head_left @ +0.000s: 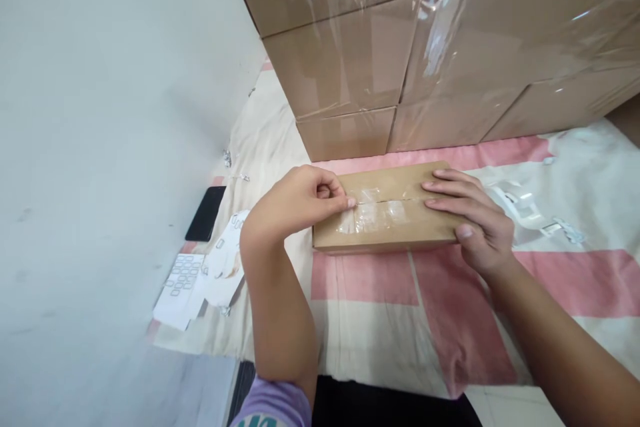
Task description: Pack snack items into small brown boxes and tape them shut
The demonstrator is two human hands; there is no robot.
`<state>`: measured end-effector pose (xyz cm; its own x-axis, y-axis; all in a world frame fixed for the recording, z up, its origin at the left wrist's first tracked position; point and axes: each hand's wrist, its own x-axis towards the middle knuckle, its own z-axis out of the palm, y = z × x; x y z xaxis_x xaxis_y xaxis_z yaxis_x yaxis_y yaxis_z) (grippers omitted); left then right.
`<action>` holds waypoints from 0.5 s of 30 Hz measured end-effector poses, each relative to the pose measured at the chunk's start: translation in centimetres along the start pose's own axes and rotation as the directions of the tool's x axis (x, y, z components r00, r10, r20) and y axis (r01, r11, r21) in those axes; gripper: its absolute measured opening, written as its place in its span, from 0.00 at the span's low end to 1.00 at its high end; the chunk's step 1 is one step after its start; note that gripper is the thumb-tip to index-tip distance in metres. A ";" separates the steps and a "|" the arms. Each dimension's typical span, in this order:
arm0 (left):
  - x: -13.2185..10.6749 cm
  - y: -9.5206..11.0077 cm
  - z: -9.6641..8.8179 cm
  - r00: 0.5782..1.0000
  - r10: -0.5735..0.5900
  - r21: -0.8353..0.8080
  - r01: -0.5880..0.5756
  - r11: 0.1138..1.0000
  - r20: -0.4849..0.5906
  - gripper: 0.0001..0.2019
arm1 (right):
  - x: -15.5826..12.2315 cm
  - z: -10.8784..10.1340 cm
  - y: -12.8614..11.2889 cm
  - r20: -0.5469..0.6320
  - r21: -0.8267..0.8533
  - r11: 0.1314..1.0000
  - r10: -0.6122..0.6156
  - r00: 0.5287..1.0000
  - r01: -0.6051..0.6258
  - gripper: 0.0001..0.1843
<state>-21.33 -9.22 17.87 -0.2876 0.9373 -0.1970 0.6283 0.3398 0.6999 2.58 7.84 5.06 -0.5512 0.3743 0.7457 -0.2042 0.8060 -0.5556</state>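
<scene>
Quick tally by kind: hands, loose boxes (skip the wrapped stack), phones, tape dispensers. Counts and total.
Hands: 2 (left hand, right hand)
Loose box: 1
Black phone: 1
White tape dispenser: 1
Total: 5

Large cardboard cartons [340, 73], stacked and wrapped in shiny clear film, fill the top centre and upper right of the frame. A pale, faintly smudged wall [100, 113] takes up the left side. A pink-and-cream cloth [370, 333] spreads across the middle and lower right. Left of centre lies a dark, flat phone [205, 213], with white sheets [175, 293] bearing small outlined rectangles below it and small crumpled scraps [227, 158] above.
</scene>
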 end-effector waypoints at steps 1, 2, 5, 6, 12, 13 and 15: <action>0.0 -0.1 0.0 1.000 0.004 -0.001 -0.004 1.000 -0.009 0.14 | 0.0 0.0 -0.1 -0.002 0.000 1.000 -0.006 1.000 0.006 0.20; 0.0 -0.1 0.0 1.000 0.009 -0.007 -0.010 1.000 -0.019 0.13 | 0.1 0.0 -0.1 -0.004 0.001 1.000 -0.014 1.000 0.014 0.20; -0.1 -0.4 -0.1 0.998 0.009 -0.025 -0.010 1.000 -0.055 0.12 | 0.2 0.0 -0.1 -0.003 0.006 0.999 -0.031 1.000 0.031 0.20; -0.1 -0.5 -0.2 0.999 -0.003 -0.024 0.002 1.000 -0.052 0.12 | 0.1 0.0 -0.1 0.002 0.007 0.999 -0.033 0.999 0.033 0.20; -0.1 -0.5 -0.2 0.995 -0.097 0.020 0.097 0.995 -0.010 0.09 | 0.0 -0.1 0.2 0.007 0.009 0.999 -0.048 0.999 0.048 0.20; -0.1 -0.4 -0.2 0.995 -0.096 0.044 0.097 0.994 -0.025 0.09 | 0.0 -0.1 0.2 0.008 0.009 0.999 -0.047 0.999 0.047 0.20; -0.3 -0.3 -0.1 0.992 -0.092 0.110 0.101 0.989 -0.089 0.11 | 0.0 -0.1 0.2 0.011 0.003 0.999 -0.031 0.999 0.031 0.21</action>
<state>-21.51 -9.60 17.78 -0.4073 0.8915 -0.1982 0.6715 0.4394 0.5966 2.63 8.00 4.95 -0.5533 0.3438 0.7587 -0.2241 0.8159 -0.5331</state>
